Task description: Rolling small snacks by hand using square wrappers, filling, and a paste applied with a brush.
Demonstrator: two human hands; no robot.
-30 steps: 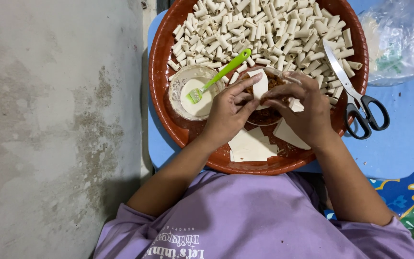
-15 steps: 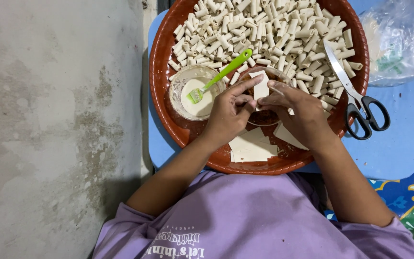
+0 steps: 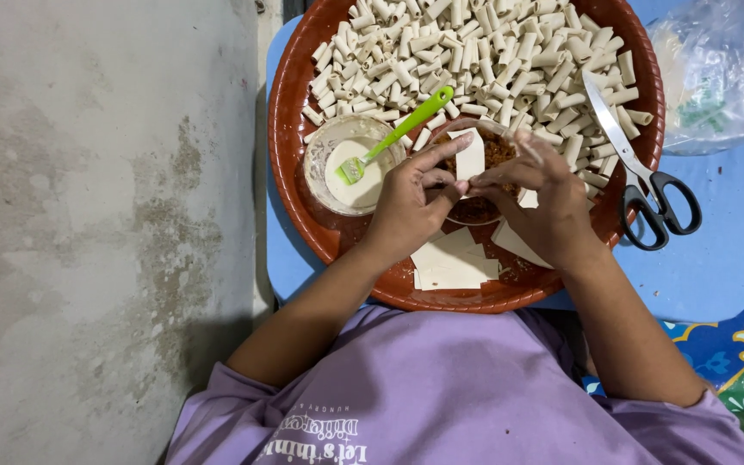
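tray: a round brown tray [image 3: 290,138] sat on a blue board [image 3: 716,258] at the upper middle of the frame, directly ahead of the person in a purple shirt [image 3: 441,387], so all items lay within easy reach.
rolled pieces: a heap of small pale rolls [image 3: 475,52] filled the upper half of the tray, kept apart from the working area nearer the person.
wrapper in hand: a pale wrapper strip [image 3: 472,157] stood at the middle of the frame, over a bowl of reddish-brown filling [image 3: 497,151]; judged held there so spills would drop back into the bowl.
left hand: the left hand [image 3: 411,202] had thumb and fingers closed on the strip's left edge, index finger stretched along it.
right hand: the right hand [image 3: 544,194] pinched the strip's right edge, fingers curled close; the contact itself was partly hidden.
paste bowl: a small bowl of white paste [image 3: 353,168] with a green brush [image 3: 398,133] lay just left of the hands, touched by neither.
spare wrappers: flat pale sheets [image 3: 454,263] lay stacked at the tray's lower edge, below the hands.
scissors: black-handled scissors [image 3: 647,185] rested across the tray's right rim, unused.
bag: a clear plastic bag [image 3: 725,69] lay at upper right.
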